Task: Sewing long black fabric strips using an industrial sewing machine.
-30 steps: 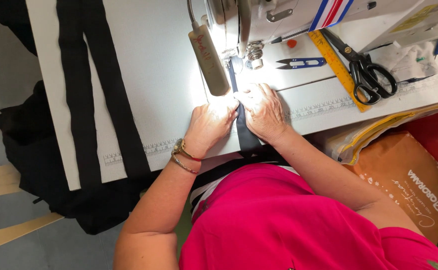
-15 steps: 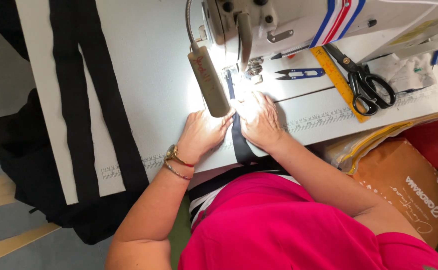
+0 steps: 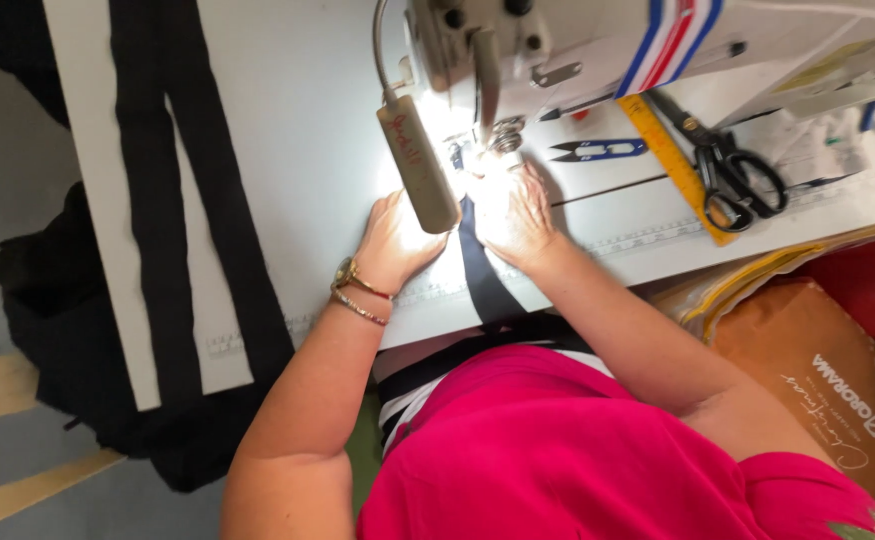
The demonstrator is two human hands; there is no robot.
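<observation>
A: Status at the sewing machine (image 3: 578, 50)?

B: Both hands flat on a narrow dark fabric strip (image 3: 480, 265) that runs from the needle area back over the near edge of the white bench (image 3: 298, 150) toward the person's lap. Left hand (image 3: 398, 240) is just left of the strip, palm down, fingers spread, pressing rather than clenched. Right hand (image 3: 513, 215) is on the strip's right side, fingertips right in front of the machine's presser foot, also pressing flat, not gripping.

A: Lamp?

B: Small work lamp (image 3: 418, 165) on a gooseneck hangs off the machine's left side, right over the left hand's fingers. Strong glare there, so the exact finger contact with the strip is washed out.

A: Anything else by the machine?

B: Right of the machine's needle: blue thread snips (image 3: 598, 150), a yellow ruler (image 3: 673, 165), black scissors (image 3: 738, 175), all lying loose. Far left of the machine, two long black fabric strips (image 3: 173, 200) lie across the bench and hang over its edge.
</observation>
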